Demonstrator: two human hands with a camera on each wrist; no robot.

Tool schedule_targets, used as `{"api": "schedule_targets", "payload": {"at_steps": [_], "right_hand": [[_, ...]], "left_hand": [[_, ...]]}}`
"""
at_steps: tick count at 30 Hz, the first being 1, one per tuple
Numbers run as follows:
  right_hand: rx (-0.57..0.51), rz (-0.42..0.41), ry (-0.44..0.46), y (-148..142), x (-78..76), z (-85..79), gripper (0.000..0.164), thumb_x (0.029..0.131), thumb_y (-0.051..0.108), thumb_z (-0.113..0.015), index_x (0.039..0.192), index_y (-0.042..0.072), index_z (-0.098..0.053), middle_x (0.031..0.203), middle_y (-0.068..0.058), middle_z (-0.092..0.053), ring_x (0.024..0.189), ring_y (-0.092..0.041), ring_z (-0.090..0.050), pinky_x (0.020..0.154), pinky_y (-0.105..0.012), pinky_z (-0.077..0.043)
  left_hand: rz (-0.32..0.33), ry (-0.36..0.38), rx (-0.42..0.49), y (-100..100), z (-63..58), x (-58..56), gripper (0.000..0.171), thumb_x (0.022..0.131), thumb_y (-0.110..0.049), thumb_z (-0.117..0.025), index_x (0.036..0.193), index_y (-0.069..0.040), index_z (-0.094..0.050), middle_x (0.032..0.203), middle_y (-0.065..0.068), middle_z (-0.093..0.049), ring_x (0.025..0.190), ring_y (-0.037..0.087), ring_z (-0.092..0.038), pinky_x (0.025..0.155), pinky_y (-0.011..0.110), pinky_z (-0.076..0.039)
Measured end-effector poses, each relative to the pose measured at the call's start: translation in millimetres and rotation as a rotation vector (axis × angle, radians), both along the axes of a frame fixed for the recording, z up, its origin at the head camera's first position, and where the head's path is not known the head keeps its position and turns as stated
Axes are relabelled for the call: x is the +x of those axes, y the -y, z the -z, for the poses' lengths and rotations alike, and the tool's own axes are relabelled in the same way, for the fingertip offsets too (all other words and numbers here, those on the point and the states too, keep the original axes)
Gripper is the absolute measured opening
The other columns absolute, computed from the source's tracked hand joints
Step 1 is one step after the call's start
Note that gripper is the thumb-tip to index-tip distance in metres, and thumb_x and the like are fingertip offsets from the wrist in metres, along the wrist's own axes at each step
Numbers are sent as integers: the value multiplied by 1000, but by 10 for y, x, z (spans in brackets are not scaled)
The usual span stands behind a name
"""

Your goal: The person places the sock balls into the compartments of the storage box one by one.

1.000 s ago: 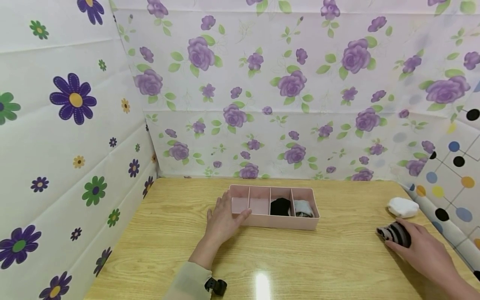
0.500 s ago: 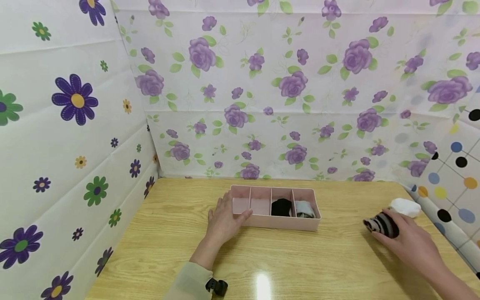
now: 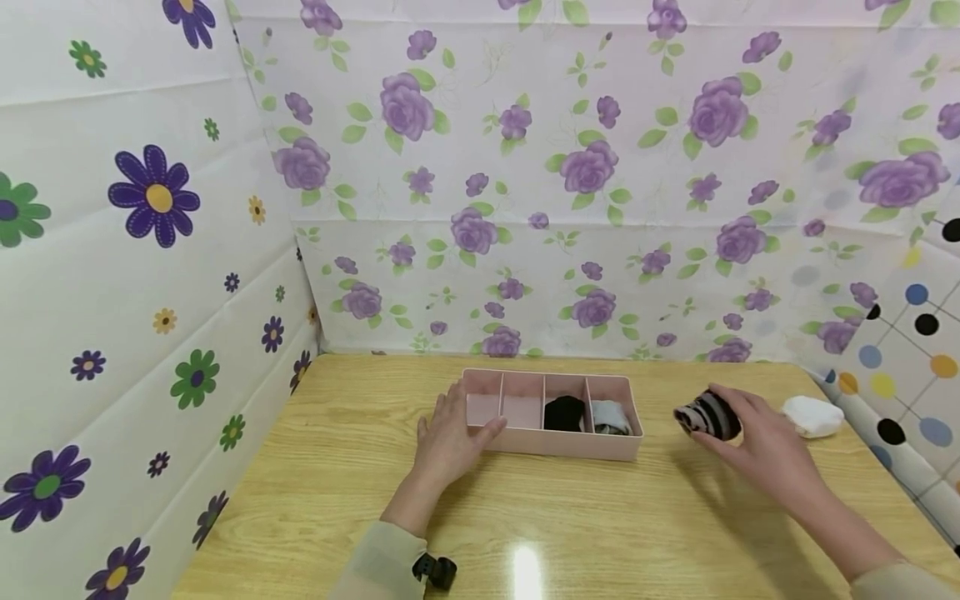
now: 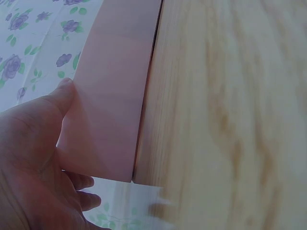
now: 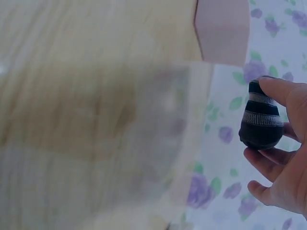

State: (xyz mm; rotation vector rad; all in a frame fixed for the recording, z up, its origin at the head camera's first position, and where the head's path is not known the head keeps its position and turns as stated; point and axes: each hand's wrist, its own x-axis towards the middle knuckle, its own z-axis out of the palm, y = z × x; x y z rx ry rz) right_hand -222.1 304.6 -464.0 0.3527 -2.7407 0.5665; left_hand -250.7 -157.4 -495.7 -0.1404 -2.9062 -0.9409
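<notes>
While the left hand [image 3: 444, 439] is resting spread-fingered against the pink box [image 3: 555, 444], the striped bundle [image 3: 712, 416] is hanging above the table [image 3: 585, 517], right of the box. The right hand [image 3: 774, 452] is pinching it; any slackening could be risking a drop.

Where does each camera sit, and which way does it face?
Head: worn on the head, looking forward and down at the table and pink box; left hand, right hand and sleeves show.
Left wrist: on that wrist, facing the pink box's side; left hand shows.
Right wrist: on that wrist, facing the striped bundle; right hand shows, holding it.
Head and right wrist share the striped bundle and pink box.
</notes>
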Motion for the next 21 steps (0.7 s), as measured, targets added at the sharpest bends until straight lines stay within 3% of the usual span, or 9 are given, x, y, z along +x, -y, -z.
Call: {"api": "schedule_targets", "payload": {"at_steps": [21], "right_hand": [[-60,-177,4,823,-305,-281,81,98,29,-89,165,8,-48,151,-28,-57,124,-51,-64,92,-71,-56]], "left_hand": [[2,-1,9,1,33,-31,109,104,-72,-61,178,-9,-11,182,18,-20,166,46,-18,126,79,-12]]}}
